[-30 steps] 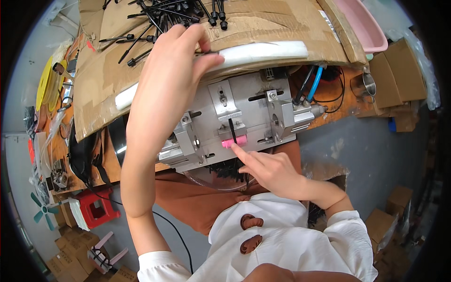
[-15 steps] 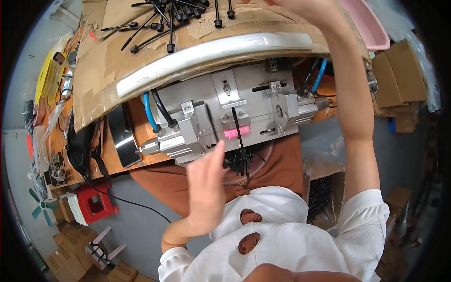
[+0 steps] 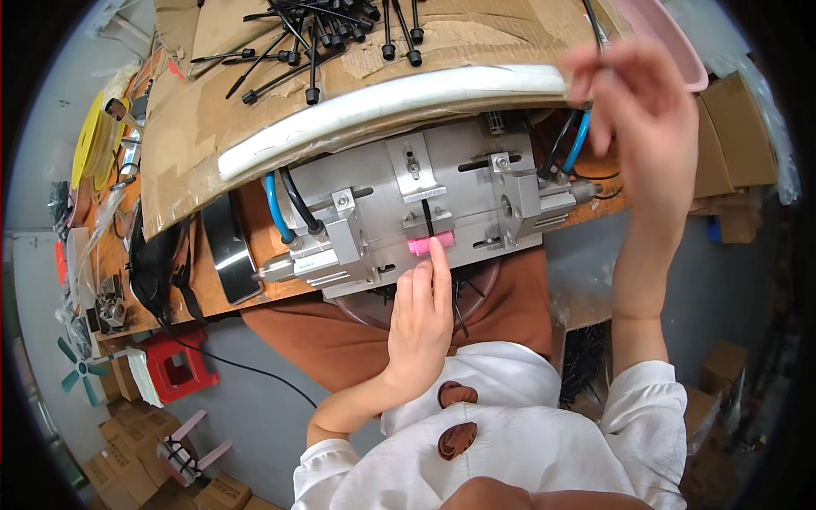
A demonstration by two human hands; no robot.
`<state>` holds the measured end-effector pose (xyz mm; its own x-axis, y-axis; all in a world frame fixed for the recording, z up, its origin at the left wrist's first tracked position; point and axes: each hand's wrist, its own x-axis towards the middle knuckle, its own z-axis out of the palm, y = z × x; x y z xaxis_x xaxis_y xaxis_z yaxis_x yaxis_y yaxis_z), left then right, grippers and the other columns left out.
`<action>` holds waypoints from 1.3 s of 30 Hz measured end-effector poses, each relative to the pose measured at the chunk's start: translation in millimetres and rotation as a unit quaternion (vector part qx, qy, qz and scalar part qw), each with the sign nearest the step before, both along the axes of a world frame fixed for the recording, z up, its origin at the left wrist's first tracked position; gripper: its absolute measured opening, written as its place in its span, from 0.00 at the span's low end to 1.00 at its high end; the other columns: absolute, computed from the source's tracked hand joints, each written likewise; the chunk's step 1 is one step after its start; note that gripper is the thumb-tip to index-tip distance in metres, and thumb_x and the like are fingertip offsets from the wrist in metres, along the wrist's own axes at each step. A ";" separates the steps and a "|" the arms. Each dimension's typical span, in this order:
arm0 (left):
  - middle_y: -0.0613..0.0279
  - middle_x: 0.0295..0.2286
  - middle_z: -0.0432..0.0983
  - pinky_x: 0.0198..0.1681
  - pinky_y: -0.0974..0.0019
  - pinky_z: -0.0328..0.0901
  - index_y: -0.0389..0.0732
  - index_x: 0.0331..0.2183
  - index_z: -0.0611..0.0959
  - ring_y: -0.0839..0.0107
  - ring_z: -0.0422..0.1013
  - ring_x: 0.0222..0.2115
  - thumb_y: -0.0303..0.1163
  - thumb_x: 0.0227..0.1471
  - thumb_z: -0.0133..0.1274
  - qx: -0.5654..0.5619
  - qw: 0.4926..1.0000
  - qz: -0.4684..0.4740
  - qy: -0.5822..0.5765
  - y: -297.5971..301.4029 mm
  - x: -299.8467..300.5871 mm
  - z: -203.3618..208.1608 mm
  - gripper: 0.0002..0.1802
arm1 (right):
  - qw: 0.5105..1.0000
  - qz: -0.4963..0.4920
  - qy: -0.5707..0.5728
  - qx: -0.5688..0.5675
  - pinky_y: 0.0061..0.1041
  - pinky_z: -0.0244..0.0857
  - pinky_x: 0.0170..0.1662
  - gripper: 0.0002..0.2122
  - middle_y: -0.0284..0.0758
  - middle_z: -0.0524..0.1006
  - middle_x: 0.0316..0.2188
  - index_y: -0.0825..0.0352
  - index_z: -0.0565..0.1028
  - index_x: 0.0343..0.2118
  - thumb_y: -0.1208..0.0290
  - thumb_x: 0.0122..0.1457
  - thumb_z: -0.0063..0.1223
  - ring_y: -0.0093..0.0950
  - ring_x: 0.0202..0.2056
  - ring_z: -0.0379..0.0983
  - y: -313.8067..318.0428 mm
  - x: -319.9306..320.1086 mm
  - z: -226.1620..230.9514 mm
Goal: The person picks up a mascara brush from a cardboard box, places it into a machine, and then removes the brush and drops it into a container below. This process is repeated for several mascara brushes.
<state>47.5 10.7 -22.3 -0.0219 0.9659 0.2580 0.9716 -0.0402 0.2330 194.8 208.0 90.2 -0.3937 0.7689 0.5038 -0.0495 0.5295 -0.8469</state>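
Left hand has fingers loosely out, index tip on the black rod lying over the metal fixture's pink block. Right hand is blurry by a second rod, can't tell if it's pinching.

The block is pink, the rod black, the plate silver-grey.

L hand: now at pink pc; short of it 0.5 s ago.
R hand: back fr. far cardboard to its R edge, blk rod at fingers.
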 end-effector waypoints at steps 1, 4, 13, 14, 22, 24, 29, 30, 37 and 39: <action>0.55 0.36 0.65 0.41 0.67 0.65 0.26 0.56 0.62 0.63 0.64 0.34 0.14 0.37 0.50 -0.018 1.000 -0.009 -0.001 -0.7 -2.4 3.3 0.40 | 0.998 -0.004 0.024 -0.057 0.14 0.67 0.26 0.08 0.36 0.79 0.32 0.71 0.73 0.36 0.82 0.52 0.57 0.19 0.26 0.73 -24.4 -3.0 -8.5; 0.52 0.36 0.65 0.43 0.62 0.63 0.29 0.56 0.65 0.60 0.64 0.36 0.16 0.38 0.51 0.005 0.997 -0.056 -0.056 7.1 -20.0 22.3 0.38 | 0.975 -0.017 -0.148 0.166 0.20 0.68 0.25 0.20 0.39 0.77 0.28 0.71 0.73 0.44 0.86 0.45 0.60 0.25 0.23 0.73 -82.1 3.9 -58.7; 0.56 0.33 0.72 0.39 0.62 0.61 0.40 0.38 0.80 0.57 0.66 0.36 0.24 0.47 0.55 0.083 0.993 -0.009 -0.081 113.6 -123.6 106.4 0.12 | 0.962 0.014 -0.230 0.146 0.25 0.61 0.19 0.30 0.33 0.71 0.17 0.74 0.68 0.53 0.83 0.41 0.62 0.27 0.17 0.67 -130.5 -30.1 -128.3; 0.56 0.33 0.72 0.39 0.62 0.61 0.40 0.38 0.80 0.57 0.66 0.36 0.24 0.47 0.55 0.084 0.993 -0.009 -0.082 110.6 -123.2 108.4 0.12 | 0.964 0.005 -0.225 0.144 0.26 0.60 0.19 0.30 0.32 0.70 0.16 0.73 0.69 0.53 0.82 0.42 0.62 0.26 0.16 0.67 -130.0 -33.2 -129.5; 0.58 0.32 0.74 0.40 0.64 0.63 0.35 0.49 0.77 0.65 0.68 0.33 0.10 0.30 0.57 0.150 0.983 -0.004 -0.103 8.8 -51.0 63.7 0.37 | 0.932 -0.043 -0.206 0.294 0.25 0.62 0.22 0.19 0.32 0.71 0.18 0.68 0.75 0.43 0.72 0.46 0.64 0.27 0.19 0.69 -71.7 -32.1 -65.8; 0.56 0.30 0.72 0.38 0.64 0.61 0.30 0.51 0.74 0.62 0.66 0.32 0.13 0.31 0.59 0.136 0.985 0.001 -0.111 -7.1 -30.3 36.3 0.37 | 0.891 -0.138 -0.283 0.326 0.25 0.65 0.22 0.18 0.35 0.75 0.22 0.65 0.76 0.39 0.62 0.46 0.63 0.27 0.23 0.74 -28.4 -63.5 -29.8; 0.56 0.31 0.67 0.38 0.64 0.65 0.25 0.52 0.69 0.62 0.65 0.33 0.15 0.35 0.51 0.065 0.994 -0.026 -0.087 -0.3 -3.0 1.8 0.36 | 0.865 -0.077 -0.421 0.264 0.21 0.68 0.31 0.10 0.40 0.78 0.31 0.69 0.74 0.38 0.69 0.56 0.55 0.25 0.29 0.75 53.7 -101.5 12.1; 0.56 0.31 0.67 0.38 0.64 0.65 0.25 0.52 0.69 0.62 0.65 0.33 0.15 0.35 0.51 0.065 0.994 -0.022 -0.087 0.7 -1.5 0.1 0.36 | 0.883 -0.012 -0.412 0.223 0.24 0.67 0.31 0.10 0.40 0.78 0.29 0.69 0.74 0.36 0.70 0.54 0.56 0.26 0.29 0.74 54.5 -98.7 20.8; 0.57 0.31 0.65 0.38 0.64 0.65 0.25 0.54 0.65 0.63 0.64 0.33 0.15 0.35 0.51 0.029 0.996 -0.026 -0.078 5.4 -1.7 5.3 0.39 | 0.972 0.050 -0.177 -0.148 0.33 0.67 0.35 0.09 0.45 0.76 0.25 0.72 0.73 0.30 0.70 0.51 0.56 0.38 0.29 0.74 16.1 -38.3 50.7; 0.57 0.31 0.65 0.39 0.64 0.64 0.24 0.54 0.65 0.63 0.64 0.33 0.15 0.35 0.51 0.013 0.997 -0.017 -0.075 2.9 -6.1 5.3 0.39 | 0.987 0.025 -0.148 -0.054 0.14 0.60 0.23 0.11 0.32 0.79 0.31 0.69 0.74 0.37 0.79 0.49 0.56 0.17 0.28 0.73 -18.4 -22.5 18.8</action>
<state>41.4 13.6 -17.0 -0.0289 0.9595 0.2802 0.9235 -0.0816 0.3748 172.3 189.6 109.0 -0.5503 0.7875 0.2776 0.1840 0.4387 -0.8796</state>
